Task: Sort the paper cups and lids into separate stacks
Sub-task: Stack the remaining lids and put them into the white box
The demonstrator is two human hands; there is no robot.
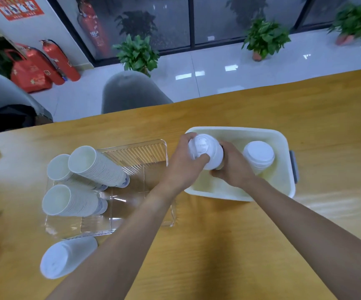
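White cups (95, 165) and lids (259, 155), cream bin (283, 180) (grey handle (294, 166)), ribbed clear tray (136, 152), yellow-brown table (240, 245).

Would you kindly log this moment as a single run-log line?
left hand: grips lid | right hand: holds lidded cup over white bin | lid stack: in bin | cup stacks: clear tray

I see bare surface (229, 245) near me, between my arms. Cup stacks (97, 167) crowd the clear tray (153, 146); a lid stack (259, 154) occupies the white bin's (283, 187) right end.
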